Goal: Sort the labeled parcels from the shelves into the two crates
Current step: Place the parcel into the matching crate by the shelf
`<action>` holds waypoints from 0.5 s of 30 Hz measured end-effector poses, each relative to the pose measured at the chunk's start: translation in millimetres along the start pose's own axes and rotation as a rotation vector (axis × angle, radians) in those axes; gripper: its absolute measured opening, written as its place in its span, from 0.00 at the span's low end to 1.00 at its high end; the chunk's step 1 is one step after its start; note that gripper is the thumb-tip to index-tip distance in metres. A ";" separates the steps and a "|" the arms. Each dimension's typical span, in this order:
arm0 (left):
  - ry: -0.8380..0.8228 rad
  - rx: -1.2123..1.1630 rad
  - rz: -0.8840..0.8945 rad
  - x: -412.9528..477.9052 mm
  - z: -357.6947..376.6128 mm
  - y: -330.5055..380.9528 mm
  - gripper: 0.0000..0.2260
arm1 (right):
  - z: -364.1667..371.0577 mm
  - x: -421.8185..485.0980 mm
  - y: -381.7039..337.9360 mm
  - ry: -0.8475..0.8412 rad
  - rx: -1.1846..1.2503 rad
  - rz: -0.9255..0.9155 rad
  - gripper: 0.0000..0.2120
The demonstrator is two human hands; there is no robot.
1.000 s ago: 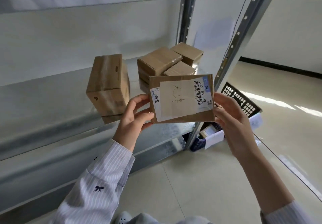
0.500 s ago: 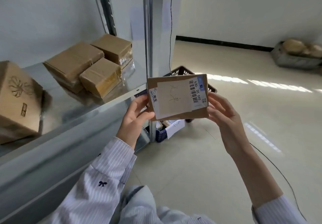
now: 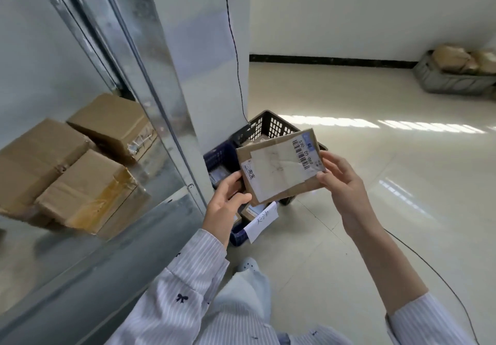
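On the left, a metal shelf [image 3: 80,250] carried three taped cardboard boxes [image 3: 88,191], packed against one another, with one steel upright [image 3: 166,119] rising in front of them. Past the upright, two crates stood touching on the floor. The nearer was a blue crate [image 3: 220,157] with one handwritten paper tag [image 3: 261,222] on its near end, and behind it was a black crate [image 3: 271,126]. One flat brown parcel [image 3: 279,170] was held in the air above both crates, tilted, its white label and one barcode sticker facing up. The left hand [image 3: 225,207] held its lower left corner, fingers curled beneath and thumb against the edge. The right hand [image 3: 343,181] gripped the right edge, thumb on the face and fingers behind. Below, one pale shoe [image 3: 248,265] showed on the tiles, and one black cable [image 3: 429,269] ran across the floor. Far right, one grey crate [image 3: 451,81] sat by the wall with brown bundles inside, too blurred to count.
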State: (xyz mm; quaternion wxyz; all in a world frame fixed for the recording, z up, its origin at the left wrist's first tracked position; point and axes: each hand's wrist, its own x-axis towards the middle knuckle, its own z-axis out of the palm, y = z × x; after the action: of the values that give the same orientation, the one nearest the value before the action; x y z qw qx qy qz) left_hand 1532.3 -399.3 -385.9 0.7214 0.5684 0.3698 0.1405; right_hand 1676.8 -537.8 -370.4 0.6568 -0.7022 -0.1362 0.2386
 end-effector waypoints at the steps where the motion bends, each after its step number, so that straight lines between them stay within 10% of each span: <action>1: 0.008 -0.011 -0.027 12.1 4.4 1.8 0.19 | -0.2 13.9 1.5 -0.001 -0.008 0.016 0.17; 15: 0.190 -0.142 -0.360 137.0 28.6 3.2 0.17 | 6.2 160.5 27.1 -0.143 -0.146 0.270 0.16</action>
State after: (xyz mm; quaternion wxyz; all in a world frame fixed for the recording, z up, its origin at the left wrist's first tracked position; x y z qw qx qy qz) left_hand 1647.0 -333.5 -431.8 0.7351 0.4251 0.5208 0.0877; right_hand 1806.7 -454.2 -422.4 0.5547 -0.7411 -0.1041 0.3637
